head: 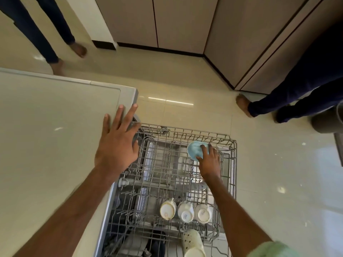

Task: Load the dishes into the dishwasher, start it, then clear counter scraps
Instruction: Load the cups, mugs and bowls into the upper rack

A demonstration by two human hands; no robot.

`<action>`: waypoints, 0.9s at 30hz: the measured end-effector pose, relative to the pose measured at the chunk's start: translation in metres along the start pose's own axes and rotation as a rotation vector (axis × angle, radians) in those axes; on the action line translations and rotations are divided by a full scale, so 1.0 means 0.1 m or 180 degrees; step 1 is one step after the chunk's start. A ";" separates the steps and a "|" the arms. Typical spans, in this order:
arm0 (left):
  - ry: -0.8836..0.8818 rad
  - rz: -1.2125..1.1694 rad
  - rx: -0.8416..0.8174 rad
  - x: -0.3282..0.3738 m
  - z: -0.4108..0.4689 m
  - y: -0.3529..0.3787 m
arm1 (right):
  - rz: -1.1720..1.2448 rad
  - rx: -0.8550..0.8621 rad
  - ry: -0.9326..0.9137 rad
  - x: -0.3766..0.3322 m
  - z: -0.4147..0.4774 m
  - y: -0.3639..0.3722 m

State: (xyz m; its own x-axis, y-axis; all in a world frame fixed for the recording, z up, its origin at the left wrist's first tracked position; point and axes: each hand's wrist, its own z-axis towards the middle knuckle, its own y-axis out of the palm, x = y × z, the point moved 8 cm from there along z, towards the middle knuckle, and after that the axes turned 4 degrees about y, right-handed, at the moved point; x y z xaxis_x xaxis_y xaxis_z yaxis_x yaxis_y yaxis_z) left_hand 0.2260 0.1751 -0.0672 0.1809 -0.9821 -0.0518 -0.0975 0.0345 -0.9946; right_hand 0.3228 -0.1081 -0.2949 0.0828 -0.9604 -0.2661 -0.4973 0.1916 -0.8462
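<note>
Currently listed, item by item.

- Dishwasher rack (233, 164): grey wire, drawn out over the floor (185, 80), just beside the counter (46, 136).
- Blue bowl (194, 150): small, tilted on edge among the tines at the rack's far right corner.
- Right hand (210, 160): reaching into the rack, thumb and fingers curled round the blue bowl, grasping it.
- Left hand (116, 145): fingers straight and spread, palm down over the counter's corner (holding nothing).
- Cups (185, 212): three, white, upside down in a row at the rack's near side, close together.
- Counter: pale, glossy.
- Floor: cream tile; two other persons' legs in dark trousers, one pair far left (46, 34), one right (297, 89).
- Cabinets (176, 21): beige, along the far wall.
</note>
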 end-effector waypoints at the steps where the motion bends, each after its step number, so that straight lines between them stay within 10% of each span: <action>1: -0.0005 -0.0001 -0.0013 0.00 0.00 0.00 | -0.0079 -0.0003 0.0004 -0.01 0.00 0.00; 18: 0.0014 -0.0204 0.0161 0.00 -0.03 -0.01 | 0.0134 -0.0105 -0.0341 -0.35 -0.68 -0.44; 27: -0.0680 -0.1405 0.0060 0.17 -1.05 -0.08 | 0.0082 0.0393 -0.1852 -1.66 -1.74 -1.56</action>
State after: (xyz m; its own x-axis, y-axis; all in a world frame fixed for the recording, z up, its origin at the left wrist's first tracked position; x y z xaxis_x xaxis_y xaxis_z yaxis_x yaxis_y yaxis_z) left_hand 0.1266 0.1387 -0.0511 0.3978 -0.8439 0.3599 0.0511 -0.3713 -0.9271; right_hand 0.2369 -0.0138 -0.0383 0.5492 -0.6930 -0.4671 -0.4042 0.2689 -0.8743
